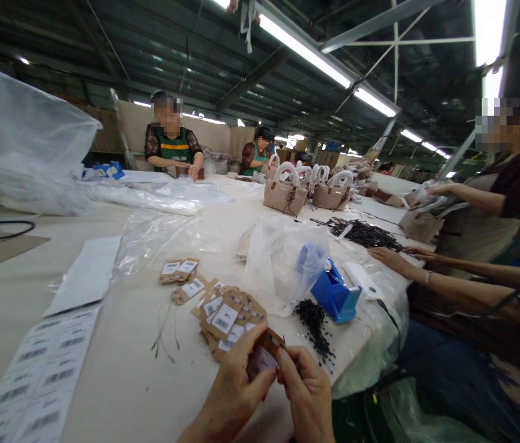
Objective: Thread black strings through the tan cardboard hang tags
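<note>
While my left grip (234, 381) pinches a brown cardboard tag with a white label (262, 362), my right grip (306, 384) presses together at its right edge. Beyond lies a brown tag heap (225, 317); leftward, pale worktop (121, 375) stretches to a white barcode-label sheet (38, 375).

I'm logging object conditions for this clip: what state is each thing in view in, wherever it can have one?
Left hand: closed on the held tag
Right hand: fingers pinched at the tag's edge
Held tag: barcode label on
Tag pile: overlapping, loosely heaped
Label sheet: flat, labels on it
Plastic bag: crumpled
Tape dispenser: upright
Black strings: bunched loosely
Handbags: upright, handles wrapped
Ceiling lamp: lit
</note>
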A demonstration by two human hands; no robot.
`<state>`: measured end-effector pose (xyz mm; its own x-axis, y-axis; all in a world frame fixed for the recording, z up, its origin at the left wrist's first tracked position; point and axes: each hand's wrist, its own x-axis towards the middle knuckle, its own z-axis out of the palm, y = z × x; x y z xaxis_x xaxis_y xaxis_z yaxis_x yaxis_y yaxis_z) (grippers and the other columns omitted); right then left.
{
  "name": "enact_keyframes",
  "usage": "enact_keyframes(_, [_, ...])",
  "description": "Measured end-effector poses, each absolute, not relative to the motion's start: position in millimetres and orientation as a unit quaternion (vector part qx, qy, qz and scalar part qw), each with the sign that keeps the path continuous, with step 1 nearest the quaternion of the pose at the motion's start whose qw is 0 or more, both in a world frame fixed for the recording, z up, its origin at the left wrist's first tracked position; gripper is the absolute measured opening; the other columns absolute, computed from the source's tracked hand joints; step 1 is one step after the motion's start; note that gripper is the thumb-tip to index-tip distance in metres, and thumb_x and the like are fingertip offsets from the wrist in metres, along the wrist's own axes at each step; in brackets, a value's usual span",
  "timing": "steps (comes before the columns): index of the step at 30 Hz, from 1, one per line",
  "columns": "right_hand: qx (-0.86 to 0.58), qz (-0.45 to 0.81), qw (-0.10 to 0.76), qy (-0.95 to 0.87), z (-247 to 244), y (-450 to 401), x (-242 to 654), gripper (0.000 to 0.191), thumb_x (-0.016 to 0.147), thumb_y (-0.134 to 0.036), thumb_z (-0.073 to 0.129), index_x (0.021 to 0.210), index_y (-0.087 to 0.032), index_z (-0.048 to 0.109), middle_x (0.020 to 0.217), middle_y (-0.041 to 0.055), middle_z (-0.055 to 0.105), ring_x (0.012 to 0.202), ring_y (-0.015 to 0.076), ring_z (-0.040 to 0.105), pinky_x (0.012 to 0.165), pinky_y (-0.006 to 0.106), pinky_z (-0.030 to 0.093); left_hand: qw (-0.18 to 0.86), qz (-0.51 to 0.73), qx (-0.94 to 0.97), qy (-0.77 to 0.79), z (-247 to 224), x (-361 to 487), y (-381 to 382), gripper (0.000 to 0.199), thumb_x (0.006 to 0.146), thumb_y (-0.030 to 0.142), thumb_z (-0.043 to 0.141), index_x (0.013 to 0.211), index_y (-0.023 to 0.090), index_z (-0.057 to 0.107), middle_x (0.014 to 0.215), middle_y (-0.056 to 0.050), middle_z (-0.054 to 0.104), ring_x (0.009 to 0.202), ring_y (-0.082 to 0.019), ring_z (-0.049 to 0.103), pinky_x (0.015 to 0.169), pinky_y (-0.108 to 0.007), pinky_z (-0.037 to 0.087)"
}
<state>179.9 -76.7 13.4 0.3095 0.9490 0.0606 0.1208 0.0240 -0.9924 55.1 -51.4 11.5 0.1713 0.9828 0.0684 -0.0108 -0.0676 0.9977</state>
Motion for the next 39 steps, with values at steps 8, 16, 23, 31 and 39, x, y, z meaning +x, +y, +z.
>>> enact_keyframes(8, [-0.559,0.401,0.508,-0.520,27,-76,179,0.039,0.084,-0.053,0.048,0.086,-0.019,0.065,0.058,-0.0035,0.050,0.054,0.0109,0.045,0.051,0.021,0.037,0.723,0.498,0.343,0.335,22,52,-47,0.042,0.061,0.026,0.075,0.101,0.014,0.069,0.085,-0.004,0.066,0.071,-0.013,0.054,0.065,-0.024,0.043])
enact_keyframes(16, [-0.567,0.332,0.536,-0.530,36,-78,168,0.025,0.087,-0.045,0.047,0.085,-0.023,0.057,0.063,-0.0027,0.059,0.053,0.0105,0.053,0.052,0.018,0.045,0.859,0.440,0.104,0.241,33,46,-42,0.029,0.082,0.029,0.051,0.093,0.007,0.067,0.082,-0.013,0.067,0.062,-0.014,0.057,0.051,-0.022,0.042])
enact_keyframes(23, [-0.548,0.199,0.534,-0.613,46,-68,169,0.017,0.086,-0.031,0.052,0.082,-0.021,0.065,0.067,0.0027,0.068,0.059,0.0149,0.065,0.050,0.019,0.049,0.858,0.430,0.076,0.269,35,47,-40,0.033,0.091,0.030,0.041,0.090,0.007,0.065,0.076,-0.010,0.068,0.055,-0.013,0.060,0.049,-0.021,0.043])
enact_keyframes(31, [-0.546,0.185,0.541,-0.613,31,-65,172,0.014,0.086,-0.025,0.052,0.084,-0.019,0.065,0.068,0.0021,0.061,0.052,0.0124,0.062,0.048,0.021,0.049,0.855,0.423,0.074,0.290,38,49,-42,0.040,0.094,0.032,0.033,0.090,0.008,0.064,0.070,-0.008,0.068,0.049,-0.013,0.060,0.044,-0.020,0.042])
enact_keyframes(39, [-0.552,0.229,0.557,-0.577,25,-60,173,0.018,0.083,-0.035,0.057,0.082,-0.022,0.069,0.066,0.0019,0.059,0.056,0.0137,0.058,0.049,0.023,0.046,0.848,0.425,0.081,0.306,39,51,-43,0.038,0.094,0.033,0.036,0.089,0.008,0.064,0.067,-0.007,0.065,0.048,-0.013,0.058,0.043,-0.021,0.041])
